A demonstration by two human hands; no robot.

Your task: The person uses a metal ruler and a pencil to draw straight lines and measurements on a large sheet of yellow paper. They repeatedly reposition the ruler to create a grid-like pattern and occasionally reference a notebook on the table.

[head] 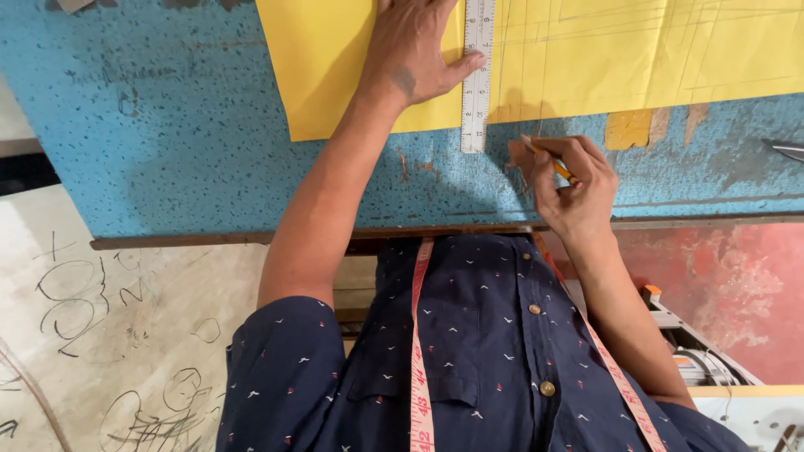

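Presently: two hands, one ruler, one pencil, yellow sheet on a blue worktop.

Left hand (pixel 414 50) lies flat, fingers spread, pressing the yellow paper (pixel 335 75) and steadying the steel ruler (pixel 476 75), which runs off the sheet's near edge onto the speckled blue table (pixel 184 142). Right hand (pixel 569 184) is closed around a short orange pencil (pixel 557 166), held over the table just beside the ruler's near end. Pink measuring tape (pixel 419 351) hangs round the neck over a navy shirt (pixel 477 351).
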